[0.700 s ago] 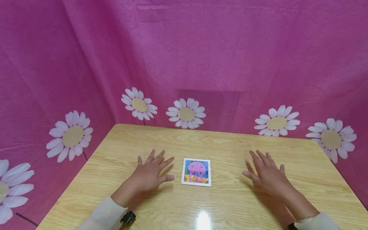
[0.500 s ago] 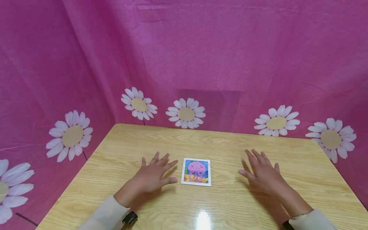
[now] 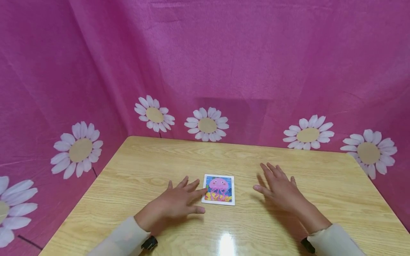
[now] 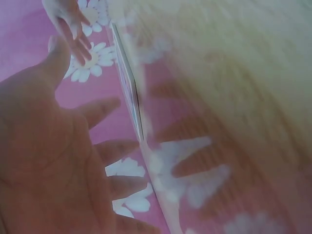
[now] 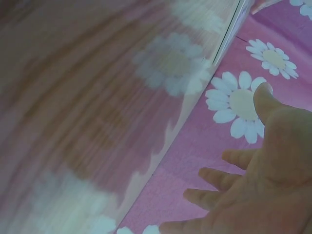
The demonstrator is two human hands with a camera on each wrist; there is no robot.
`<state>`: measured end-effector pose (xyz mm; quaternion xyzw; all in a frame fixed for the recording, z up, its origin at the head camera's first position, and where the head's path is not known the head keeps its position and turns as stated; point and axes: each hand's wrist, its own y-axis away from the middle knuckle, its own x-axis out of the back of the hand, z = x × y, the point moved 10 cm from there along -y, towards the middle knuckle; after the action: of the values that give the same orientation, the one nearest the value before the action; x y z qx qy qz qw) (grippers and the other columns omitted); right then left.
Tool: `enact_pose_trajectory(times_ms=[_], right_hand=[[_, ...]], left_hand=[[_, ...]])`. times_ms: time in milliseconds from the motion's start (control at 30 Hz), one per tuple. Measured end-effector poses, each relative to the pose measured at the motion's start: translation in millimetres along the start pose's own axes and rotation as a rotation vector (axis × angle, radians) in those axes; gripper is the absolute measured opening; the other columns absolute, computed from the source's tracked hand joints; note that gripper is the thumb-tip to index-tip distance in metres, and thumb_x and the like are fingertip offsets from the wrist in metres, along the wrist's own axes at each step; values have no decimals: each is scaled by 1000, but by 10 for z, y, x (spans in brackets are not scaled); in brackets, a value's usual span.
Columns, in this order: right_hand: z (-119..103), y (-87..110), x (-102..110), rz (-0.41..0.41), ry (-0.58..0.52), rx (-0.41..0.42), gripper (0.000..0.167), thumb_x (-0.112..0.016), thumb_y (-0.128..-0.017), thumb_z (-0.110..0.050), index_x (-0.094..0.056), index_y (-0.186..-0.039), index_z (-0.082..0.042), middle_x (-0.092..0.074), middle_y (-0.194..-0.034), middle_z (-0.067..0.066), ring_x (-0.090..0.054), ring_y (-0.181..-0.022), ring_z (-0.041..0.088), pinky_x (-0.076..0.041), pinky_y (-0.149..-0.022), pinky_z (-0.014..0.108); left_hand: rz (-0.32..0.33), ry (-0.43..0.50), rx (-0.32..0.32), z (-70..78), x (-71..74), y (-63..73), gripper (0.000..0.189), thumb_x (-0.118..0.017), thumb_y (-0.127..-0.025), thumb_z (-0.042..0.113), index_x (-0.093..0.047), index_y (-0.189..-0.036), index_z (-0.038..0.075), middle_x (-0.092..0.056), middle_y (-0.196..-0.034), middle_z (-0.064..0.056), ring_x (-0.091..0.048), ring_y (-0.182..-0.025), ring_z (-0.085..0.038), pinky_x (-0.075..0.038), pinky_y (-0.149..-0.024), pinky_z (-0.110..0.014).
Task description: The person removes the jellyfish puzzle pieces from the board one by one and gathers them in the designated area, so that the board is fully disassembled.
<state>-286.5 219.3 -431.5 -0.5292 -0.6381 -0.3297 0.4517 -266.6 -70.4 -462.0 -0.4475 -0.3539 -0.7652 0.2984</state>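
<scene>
A square, white-bordered picture board (image 3: pixel 219 190) with a pink jellyfish on a blue and yellow scene lies flat on the table. My left hand (image 3: pixel 174 202), fingers spread, hovers just left of it; one fingertip overlaps the board's left edge in the head view, and I cannot tell whether it touches. To the right of the board, some way off, my right hand (image 3: pixel 283 192) hangs over the table with its fingers spread and nothing in it. The left wrist view shows the board (image 4: pixel 127 83) edge-on beyond the fingers. In the right wrist view the palm of my right hand (image 5: pixel 273 170) faces the camera.
The wooden table (image 3: pixel 153 153) has a glossy top that reflects the surroundings. A pink curtain (image 3: pixel 224 64) with large white daisies hangs behind it and along the left side. Dark bands (image 3: pixel 150 243) sit at both wrists by the pale sleeves.
Both hands have moved inward toward the picture board, the left to the right and the right to the left. The board stays in place.
</scene>
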Motion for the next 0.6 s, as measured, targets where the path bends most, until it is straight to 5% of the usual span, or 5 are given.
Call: enact_pose_trajectory(times_ms=[600], right_hand=[[-450,-185,-230,-29,-69,108,80,-62,-101,-50,-34,-160,-4,-34,-164,22,-30,-150,49,-27,-112,75]], left_hand=[[-47,-66,-19,135,-93,-71,74,-45,-95,76,-32,-160,45,-16,-173,-1,-8,-159,-39,-14,-109,-83]])
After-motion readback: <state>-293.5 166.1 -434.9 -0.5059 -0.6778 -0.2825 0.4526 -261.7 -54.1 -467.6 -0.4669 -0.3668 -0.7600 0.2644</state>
